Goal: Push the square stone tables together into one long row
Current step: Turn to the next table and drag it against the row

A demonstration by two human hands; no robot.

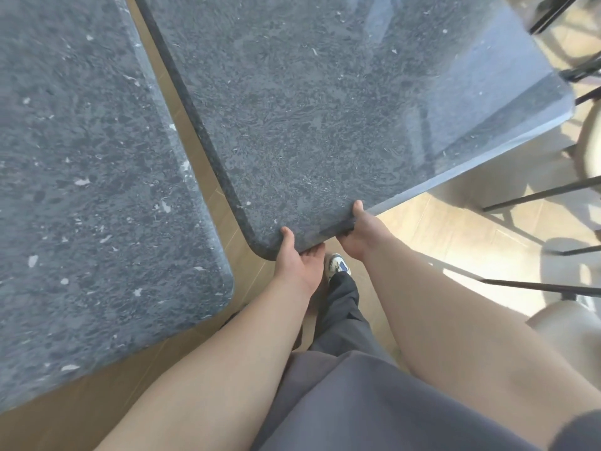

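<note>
I see both hands clamped on the near rounded corner of the dark speckled square stone table that fills the upper middle of the frame. My left hand sits at lower centre with its thumb laid on the top surface and its fingers curled under the edge, mostly hidden by the slab. My right hand, just to the right of it, grips the same edge the same way: thumb on top, fingers tucked beneath, only their knuckles showing. The second grey speckled stone table takes up the left side of the frame, its far and left edges cut off. The two tops stand apart, with a wedge of tan wooden floor showing between them, narrow at the top and widening toward the bottom. At the right edge I make out thin black metal chair legs and a pale seat, both cropped and washed out by glare. Below the hands a white sneaker peeks out above grey trousers.
</note>
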